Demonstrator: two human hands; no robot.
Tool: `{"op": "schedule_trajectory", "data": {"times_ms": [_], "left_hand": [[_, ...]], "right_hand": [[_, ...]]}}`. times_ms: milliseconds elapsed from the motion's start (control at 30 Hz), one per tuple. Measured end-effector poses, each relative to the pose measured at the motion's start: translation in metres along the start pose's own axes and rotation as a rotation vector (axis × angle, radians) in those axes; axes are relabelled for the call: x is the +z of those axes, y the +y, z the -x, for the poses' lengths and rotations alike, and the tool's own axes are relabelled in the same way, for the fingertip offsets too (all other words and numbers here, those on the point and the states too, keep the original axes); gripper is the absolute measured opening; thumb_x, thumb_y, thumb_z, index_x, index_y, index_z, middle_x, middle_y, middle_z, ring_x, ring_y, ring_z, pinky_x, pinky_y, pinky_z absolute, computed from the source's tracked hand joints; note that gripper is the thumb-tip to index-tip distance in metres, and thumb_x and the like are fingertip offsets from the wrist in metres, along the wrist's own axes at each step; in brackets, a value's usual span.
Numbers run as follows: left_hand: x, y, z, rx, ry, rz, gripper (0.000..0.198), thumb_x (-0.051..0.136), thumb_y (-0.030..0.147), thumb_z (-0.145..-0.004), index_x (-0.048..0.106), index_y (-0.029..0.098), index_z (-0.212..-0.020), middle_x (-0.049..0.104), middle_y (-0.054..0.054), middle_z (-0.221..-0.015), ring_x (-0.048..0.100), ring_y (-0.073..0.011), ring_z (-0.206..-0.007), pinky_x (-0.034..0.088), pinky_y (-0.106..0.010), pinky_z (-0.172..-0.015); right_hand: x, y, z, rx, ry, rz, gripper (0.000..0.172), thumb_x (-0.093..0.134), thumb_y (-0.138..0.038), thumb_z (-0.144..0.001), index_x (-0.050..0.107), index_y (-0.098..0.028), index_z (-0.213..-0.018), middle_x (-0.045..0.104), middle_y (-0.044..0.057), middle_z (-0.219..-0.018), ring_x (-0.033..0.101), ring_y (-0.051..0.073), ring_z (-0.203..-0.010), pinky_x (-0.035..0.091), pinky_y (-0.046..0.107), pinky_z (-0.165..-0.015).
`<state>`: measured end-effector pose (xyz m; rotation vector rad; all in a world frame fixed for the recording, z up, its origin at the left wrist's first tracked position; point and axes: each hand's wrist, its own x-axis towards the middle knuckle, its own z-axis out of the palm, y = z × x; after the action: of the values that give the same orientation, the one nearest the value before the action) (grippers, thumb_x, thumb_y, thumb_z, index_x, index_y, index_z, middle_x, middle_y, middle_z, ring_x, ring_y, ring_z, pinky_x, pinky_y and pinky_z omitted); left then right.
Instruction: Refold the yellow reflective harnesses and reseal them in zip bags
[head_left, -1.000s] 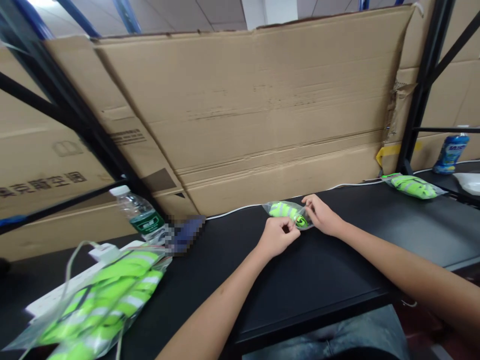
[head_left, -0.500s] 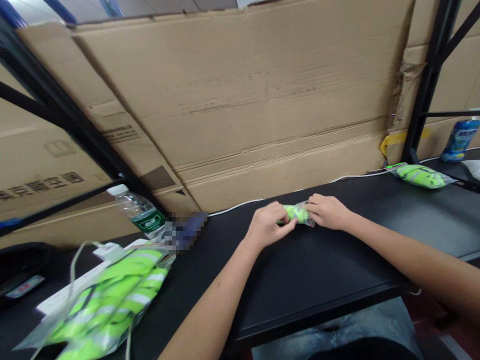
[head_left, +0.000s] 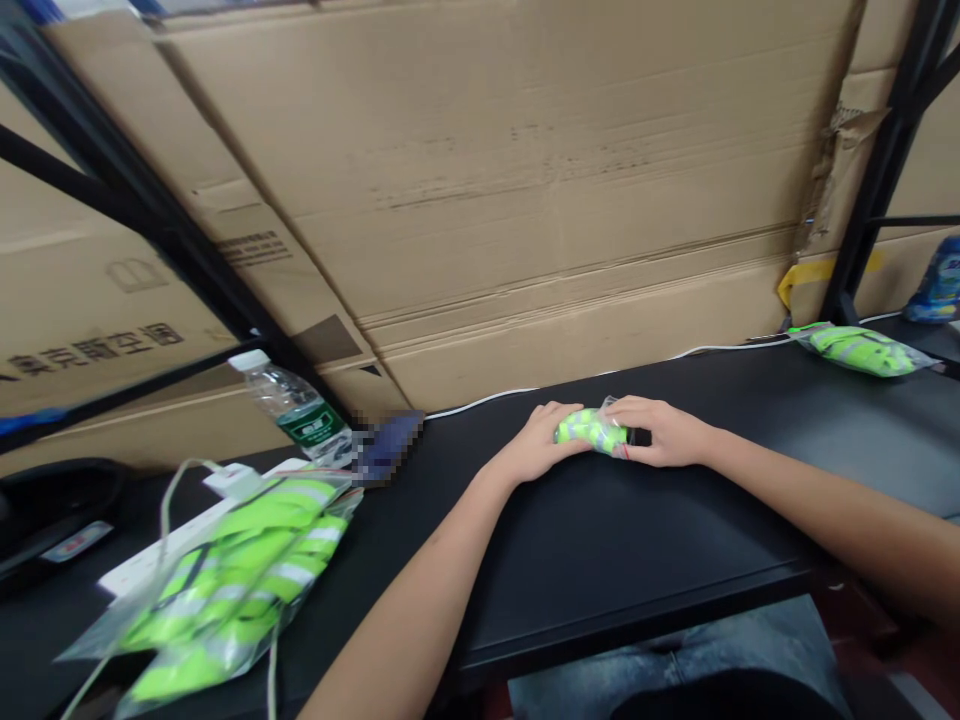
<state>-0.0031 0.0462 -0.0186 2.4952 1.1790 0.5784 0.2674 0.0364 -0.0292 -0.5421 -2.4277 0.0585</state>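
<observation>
Flanking the hands (head_left: 536, 442): bagged reflective vests (head_left: 225, 570)

the left hand (head_left: 536, 443) and right hand (head_left: 666, 432) hide both ends of the clear bag (head_left: 592, 431) of neon-yellow fabric. a pixelated patch (head_left: 384, 447) masks whatever lies beside the water bottle (head_left: 294, 412); the right edge cuts off the blue bottle (head_left: 936, 285).

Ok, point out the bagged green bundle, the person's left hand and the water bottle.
bagged green bundle (head_left: 592, 431), head view, middle of the bag
left hand (head_left: 541, 445), head view, back of the hand
water bottle (head_left: 294, 406), head view, body of the bottle
</observation>
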Motion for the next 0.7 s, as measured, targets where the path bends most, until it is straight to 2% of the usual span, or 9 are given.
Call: {"op": "schedule_trajectory", "data": {"times_ms": [67,167,267,467,567,700], "left_hand": [[0.000,0.005,0.000,-0.009,-0.014,0.015,0.055,0.061,0.051,-0.090,0.057,0.025,-0.137,0.061,-0.008,-0.124,0.051,-0.0294,-0.116,0.039,-0.048,-0.108],[0.001,0.012,0.000,-0.022,-0.020,0.029,0.041,0.048,0.036,-0.094,0.060,0.025,-0.132,0.062,-0.007,-0.120,0.052,-0.0276,-0.114,0.040,-0.046,-0.106],[0.004,0.016,-0.001,-0.018,-0.007,0.039,0.041,0.040,0.028,-0.093,0.061,0.023,-0.127,0.063,-0.007,-0.119,0.052,-0.0264,-0.114,0.039,-0.044,-0.107],[0.014,0.018,-0.002,-0.011,0.096,0.062,0.041,0.048,0.034,-0.093,0.059,0.018,-0.129,0.062,-0.010,-0.123,0.052,-0.0284,-0.117,0.037,-0.046,-0.110],[0.019,0.019,-0.002,0.003,0.137,0.076,0.040,0.053,0.035,-0.092,0.060,0.019,-0.129,0.062,-0.009,-0.120,0.053,-0.0273,-0.116,0.039,-0.045,-0.109],[0.024,0.023,-0.003,0.031,0.198,0.091,0.038,0.055,0.034,-0.093,0.061,0.019,-0.127,0.063,-0.009,-0.115,0.055,-0.0258,-0.113,0.042,-0.043,-0.106]], "right_hand": [[-0.002,-0.003,-0.001,-0.006,0.009,-0.033,0.038,0.063,-0.037,-0.093,0.067,-0.021,-0.127,0.073,0.009,-0.120,0.063,0.025,-0.120,0.051,0.046,-0.106],[-0.002,-0.007,-0.002,0.004,0.024,-0.055,0.031,0.061,-0.035,-0.093,0.069,-0.020,-0.120,0.073,0.010,-0.111,0.065,0.025,-0.113,0.055,0.044,-0.098],[0.001,-0.008,-0.002,0.039,0.048,-0.046,0.026,0.058,-0.029,-0.093,0.069,-0.020,-0.115,0.070,0.013,-0.111,0.064,0.026,-0.109,0.056,0.044,-0.093],[0.006,-0.003,0.000,0.132,0.040,-0.015,0.027,0.054,-0.024,-0.089,0.071,-0.022,-0.110,0.068,0.013,-0.109,0.064,0.028,-0.106,0.056,0.047,-0.093],[0.008,0.002,0.002,0.193,0.006,-0.009,0.030,0.051,-0.032,-0.093,0.069,-0.021,-0.115,0.067,0.014,-0.117,0.064,0.030,-0.111,0.054,0.051,-0.097],[0.010,0.009,0.004,0.308,-0.083,0.033,0.042,0.041,-0.046,-0.099,0.063,-0.018,-0.122,0.066,0.018,-0.124,0.060,0.035,-0.120,0.050,0.053,-0.101]]}}
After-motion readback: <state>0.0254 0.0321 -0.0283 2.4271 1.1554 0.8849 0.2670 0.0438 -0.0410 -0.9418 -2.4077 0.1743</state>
